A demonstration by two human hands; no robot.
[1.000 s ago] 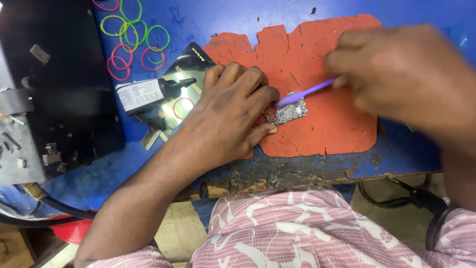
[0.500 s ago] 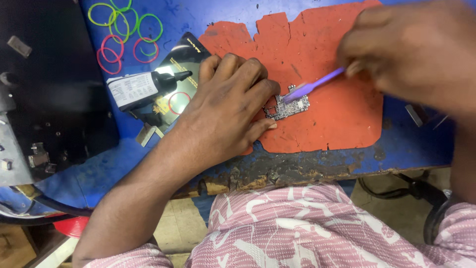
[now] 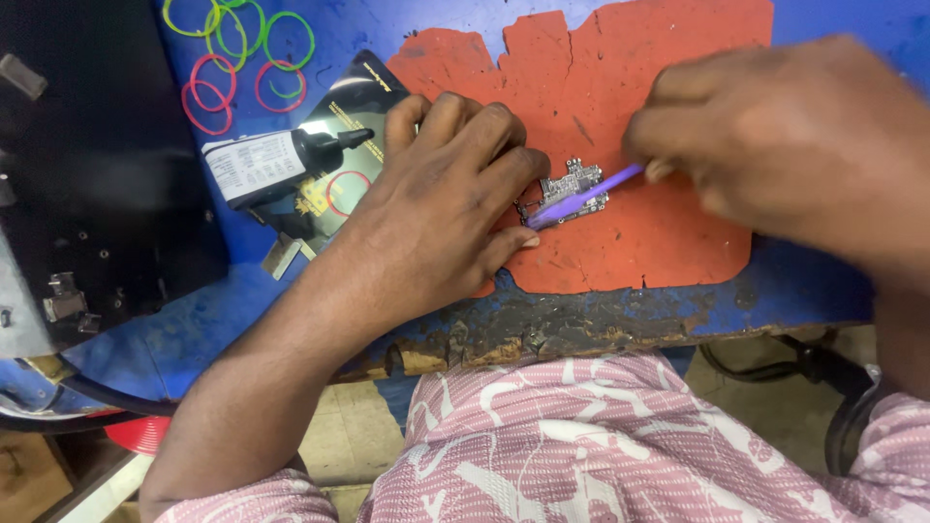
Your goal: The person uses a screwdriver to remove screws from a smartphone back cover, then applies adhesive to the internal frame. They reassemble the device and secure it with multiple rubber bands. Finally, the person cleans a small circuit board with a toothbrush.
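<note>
Left hand (image 3: 441,208) pressing small circuit board (image 3: 572,191) flat on red mat (image 3: 630,77), nothing grasped, right hand (image 3: 785,145) grip clenched on purple brush (image 3: 581,197) touching board, blue tabletop (image 3: 833,29) beneath.

Small grey circuit board (image 3: 572,190) is lying flat on the red mat (image 3: 668,107), pinned at its left edge. Thin purple tool (image 3: 586,194) is slanting across it, tip touching the board.
</note>
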